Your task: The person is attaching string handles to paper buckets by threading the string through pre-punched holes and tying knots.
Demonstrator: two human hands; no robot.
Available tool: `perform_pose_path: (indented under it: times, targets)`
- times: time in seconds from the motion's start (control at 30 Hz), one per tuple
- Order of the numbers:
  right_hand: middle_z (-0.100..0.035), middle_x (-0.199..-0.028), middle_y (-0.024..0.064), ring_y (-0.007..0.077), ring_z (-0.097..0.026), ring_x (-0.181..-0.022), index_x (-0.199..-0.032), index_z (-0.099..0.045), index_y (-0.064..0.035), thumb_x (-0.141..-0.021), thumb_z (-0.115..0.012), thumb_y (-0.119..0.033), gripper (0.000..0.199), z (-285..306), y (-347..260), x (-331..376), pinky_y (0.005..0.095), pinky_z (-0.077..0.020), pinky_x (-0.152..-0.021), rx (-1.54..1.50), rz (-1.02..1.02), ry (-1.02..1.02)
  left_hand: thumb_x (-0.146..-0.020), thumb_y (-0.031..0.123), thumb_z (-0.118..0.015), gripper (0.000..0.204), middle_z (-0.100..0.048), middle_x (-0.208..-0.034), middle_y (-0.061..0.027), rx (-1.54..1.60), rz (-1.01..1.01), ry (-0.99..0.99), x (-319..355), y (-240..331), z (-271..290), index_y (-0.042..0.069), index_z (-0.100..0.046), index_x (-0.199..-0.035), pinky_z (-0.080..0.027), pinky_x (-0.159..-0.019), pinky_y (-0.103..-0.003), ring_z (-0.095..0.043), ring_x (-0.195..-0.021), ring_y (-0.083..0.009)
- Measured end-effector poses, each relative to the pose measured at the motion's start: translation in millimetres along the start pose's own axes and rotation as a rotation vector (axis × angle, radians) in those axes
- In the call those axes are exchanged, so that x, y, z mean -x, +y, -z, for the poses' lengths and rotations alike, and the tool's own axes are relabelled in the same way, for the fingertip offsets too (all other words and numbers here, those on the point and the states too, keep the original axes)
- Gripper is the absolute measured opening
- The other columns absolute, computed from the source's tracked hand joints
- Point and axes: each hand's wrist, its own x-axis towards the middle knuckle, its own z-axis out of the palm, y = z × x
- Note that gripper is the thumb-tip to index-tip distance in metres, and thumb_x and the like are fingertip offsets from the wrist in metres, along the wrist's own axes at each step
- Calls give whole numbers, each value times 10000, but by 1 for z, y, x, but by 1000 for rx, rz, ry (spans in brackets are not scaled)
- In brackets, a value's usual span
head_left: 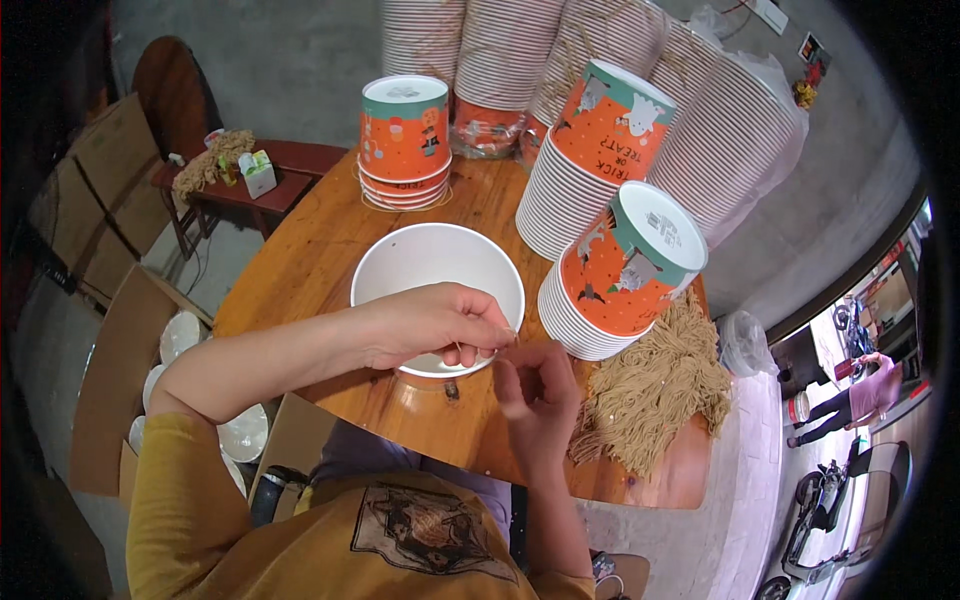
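Note:
A white paper bucket (440,250) stands mouth up on the wooden table in front of me. My left hand (455,322) reaches across its opening, fingers curled and closed at the rim nearest my right side. A bit of thin tan cord (513,336) shows at its fingertips. Just beside it, my right hand (540,388) is closed in a pinch close to the bucket's rim; whatever lies between its fingers is too small to make out. A heap of tan cords (660,385) lies to the right of my right hand.
Upside-down stacks of orange and green printed buckets stand at the back left (405,130), back right (615,130) and right (635,265). Taller wrapped stacks (510,50) line the wall. A cardboard box (110,400) of white buckets sits on the left; a red bench (280,180) stands behind.

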Motion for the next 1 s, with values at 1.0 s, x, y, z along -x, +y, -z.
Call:
perform_pose_path:
  times: [1.0]
  targets:
    - [-618,-835,63,152,-560,-633,-931,-632,-55,-787,-765,-68,196,5,-2,-13,289,-470,-596,196,20,0,-875,-33,-553,352,-538,-897,-17,-272,-209,-13,3,4,-1,41,-463,-1208,-447,-760,-235,-531,-797,-92]
